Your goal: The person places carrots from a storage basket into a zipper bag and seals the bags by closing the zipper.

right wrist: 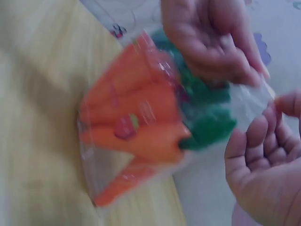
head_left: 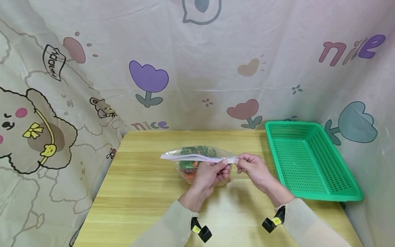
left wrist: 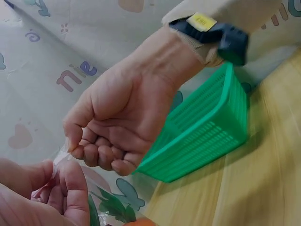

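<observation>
A clear zip bag (head_left: 172,157) with a pale zip strip along its top stands near the middle of the table. Inside it are several orange carrots (right wrist: 136,108) with green tops (right wrist: 211,125). The left hand (head_left: 206,176) pinches the zip strip right of its middle, thumb on top. Close beside it, the right hand (head_left: 254,169) pinches the strip's right end between thumb and fingers. In the left wrist view the right hand (left wrist: 124,103) shows its palm, fingers curled in, and the left hand (left wrist: 42,197) is at the lower left corner.
A green plastic basket (head_left: 314,197) with slotted walls stands at the table's right side. The wooden table (head_left: 132,206) meets a printed cloth (head_left: 197,68) at the back. Black wrist cameras (head_left: 205,234) sit on both sleeves.
</observation>
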Motion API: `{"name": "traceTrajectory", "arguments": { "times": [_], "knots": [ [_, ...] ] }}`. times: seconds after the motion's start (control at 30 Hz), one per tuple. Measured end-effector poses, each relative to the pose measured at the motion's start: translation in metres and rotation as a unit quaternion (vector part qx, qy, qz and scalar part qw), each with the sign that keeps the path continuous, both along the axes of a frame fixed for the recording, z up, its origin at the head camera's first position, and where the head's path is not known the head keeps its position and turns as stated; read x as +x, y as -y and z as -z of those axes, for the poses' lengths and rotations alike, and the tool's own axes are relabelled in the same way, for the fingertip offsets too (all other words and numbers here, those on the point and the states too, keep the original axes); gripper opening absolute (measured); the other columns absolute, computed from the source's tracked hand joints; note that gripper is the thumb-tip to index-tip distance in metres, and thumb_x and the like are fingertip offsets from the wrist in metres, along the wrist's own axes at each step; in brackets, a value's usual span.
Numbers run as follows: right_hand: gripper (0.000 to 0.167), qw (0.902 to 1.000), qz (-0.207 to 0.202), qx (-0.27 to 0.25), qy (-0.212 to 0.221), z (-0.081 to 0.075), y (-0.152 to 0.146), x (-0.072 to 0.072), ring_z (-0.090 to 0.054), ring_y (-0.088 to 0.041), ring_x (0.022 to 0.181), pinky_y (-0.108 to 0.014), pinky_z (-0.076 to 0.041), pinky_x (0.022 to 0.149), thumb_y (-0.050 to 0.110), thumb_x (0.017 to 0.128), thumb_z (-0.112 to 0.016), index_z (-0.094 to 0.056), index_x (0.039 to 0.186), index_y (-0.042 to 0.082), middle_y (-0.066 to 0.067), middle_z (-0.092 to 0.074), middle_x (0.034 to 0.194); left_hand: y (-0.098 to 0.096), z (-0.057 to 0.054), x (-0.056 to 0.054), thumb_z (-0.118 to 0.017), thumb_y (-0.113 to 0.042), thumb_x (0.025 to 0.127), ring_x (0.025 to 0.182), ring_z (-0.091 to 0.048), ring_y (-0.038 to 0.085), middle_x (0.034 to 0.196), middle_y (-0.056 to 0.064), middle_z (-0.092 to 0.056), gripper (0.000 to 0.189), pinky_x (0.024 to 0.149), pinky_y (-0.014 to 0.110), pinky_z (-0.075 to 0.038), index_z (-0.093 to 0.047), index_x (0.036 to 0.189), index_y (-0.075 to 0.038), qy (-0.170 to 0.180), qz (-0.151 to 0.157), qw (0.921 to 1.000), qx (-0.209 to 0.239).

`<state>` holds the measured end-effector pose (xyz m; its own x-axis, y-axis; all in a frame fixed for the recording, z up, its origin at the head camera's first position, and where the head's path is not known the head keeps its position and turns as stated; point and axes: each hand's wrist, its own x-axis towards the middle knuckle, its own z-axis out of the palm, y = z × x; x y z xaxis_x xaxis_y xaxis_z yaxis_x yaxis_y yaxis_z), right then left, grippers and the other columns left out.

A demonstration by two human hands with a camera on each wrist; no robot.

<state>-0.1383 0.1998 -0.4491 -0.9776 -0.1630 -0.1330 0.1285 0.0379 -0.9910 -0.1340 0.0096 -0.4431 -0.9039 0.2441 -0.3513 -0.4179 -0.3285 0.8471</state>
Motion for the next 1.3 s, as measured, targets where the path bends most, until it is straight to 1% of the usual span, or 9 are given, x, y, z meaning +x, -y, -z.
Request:
{"name": "traceTrajectory", "arguments": {
  "times": [0.1,0.23,0.33,0.47,0.57,0.73,0.97,1.17,1.3],
  "knots": [
    [0.016,0.9982,0.028,-0.039,0.037,-0.001,0.011,0.006,-0.060,-0.011,0.074,-0.026,-0.055,0.075,0.008,0.102,-0.060,-0.068,0.088,0.006,0.002,-0.063,0.079,0.000,0.001,0.000,-0.068,-0.008,0.101,0.068,-0.070,0.008,0.081,0.006,-0.075,0.019,0.066,0.020,-0.059,-0.073,0.108,0.009,-0.006,-0.007,0.9998,-0.016],
    [0.019,0.9923,0.071,-0.072,0.071,-0.006,0.020,0.011,-0.060,-0.012,0.075,-0.029,-0.054,0.079,0.011,0.101,-0.065,-0.066,0.082,0.011,0.003,-0.064,0.080,-0.002,0.001,-0.001,-0.069,-0.008,0.101,0.068,-0.070,0.008,0.081,0.006,-0.075,0.019,0.066,0.021,-0.059,-0.073,0.107,0.009,-0.007,-0.015,0.9996,-0.023],
    [0.023,0.9891,0.087,-0.081,0.087,-0.009,0.021,0.011,-0.060,-0.012,0.076,-0.029,-0.052,0.083,0.012,0.101,-0.067,-0.064,0.078,0.014,0.004,-0.064,0.079,-0.001,-0.001,-0.002,-0.069,-0.010,0.101,0.069,-0.069,0.009,0.081,0.006,-0.074,0.021,0.067,0.021,-0.060,-0.073,0.108,0.010,-0.006,-0.009,0.9997,-0.022],
    [0.022,0.9896,0.086,-0.073,0.090,-0.010,0.020,0.012,-0.061,-0.011,0.076,-0.027,-0.051,0.083,0.012,0.102,-0.065,-0.066,0.080,0.013,0.005,-0.065,0.079,0.001,-0.003,-0.002,-0.069,-0.013,0.101,0.072,-0.069,0.009,0.081,0.004,-0.074,0.025,0.069,0.021,-0.060,-0.073,0.110,0.010,-0.005,0.017,0.9996,-0.023],
    [0.019,0.9903,0.078,-0.075,0.087,-0.010,0.020,0.014,-0.061,-0.011,0.076,-0.026,-0.054,0.081,0.012,0.103,-0.063,-0.066,0.085,0.010,0.004,-0.064,0.081,0.002,-0.004,-0.002,-0.070,-0.013,0.101,0.072,-0.069,0.008,0.080,0.003,-0.074,0.026,0.068,0.020,-0.059,-0.073,0.111,0.010,-0.008,0.027,0.9993,-0.024],
    [0.022,0.9936,0.064,-0.053,0.076,-0.012,0.020,0.016,-0.058,-0.011,0.073,-0.026,-0.056,0.075,0.012,0.105,-0.060,-0.061,0.084,0.009,0.002,-0.060,0.078,0.001,-0.005,-0.002,-0.069,-0.011,0.100,0.069,-0.069,0.008,0.078,0.003,-0.074,0.024,0.065,0.019,-0.058,-0.073,0.110,0.011,-0.013,0.020,0.9995,-0.022],
    [0.028,0.9956,0.062,-0.016,0.068,-0.018,0.019,0.014,-0.053,-0.011,0.065,-0.025,-0.051,0.063,0.012,0.104,-0.060,-0.056,0.077,0.010,0.001,-0.056,0.071,0.002,-0.005,-0.003,-0.069,-0.007,0.100,0.067,-0.071,0.009,0.078,0.004,-0.075,0.022,0.066,0.020,-0.060,-0.073,0.110,0.012,-0.022,0.010,0.9995,-0.018],
    [0.025,0.9961,0.061,0.004,0.064,-0.024,0.015,0.014,-0.055,-0.011,0.064,-0.025,-0.053,0.063,0.011,0.104,-0.061,-0.058,0.079,0.008,0.001,-0.057,0.072,0.008,-0.005,-0.005,-0.069,-0.005,0.099,0.067,-0.071,0.010,0.077,0.005,-0.075,0.020,0.066,0.022,-0.061,-0.073,0.107,0.013,-0.030,0.000,0.9995,-0.008],
    [0.025,0.9960,0.062,0.010,0.063,-0.025,0.013,0.014,-0.054,-0.010,0.064,-0.025,-0.053,0.062,0.010,0.103,-0.062,-0.059,0.079,0.009,0.002,-0.057,0.071,0.012,-0.005,-0.005,-0.069,-0.005,0.099,0.068,-0.072,0.012,0.078,0.005,-0.075,0.019,0.068,0.025,-0.062,-0.073,0.106,0.012,-0.023,-0.004,0.9997,0.000]
  ]
}}
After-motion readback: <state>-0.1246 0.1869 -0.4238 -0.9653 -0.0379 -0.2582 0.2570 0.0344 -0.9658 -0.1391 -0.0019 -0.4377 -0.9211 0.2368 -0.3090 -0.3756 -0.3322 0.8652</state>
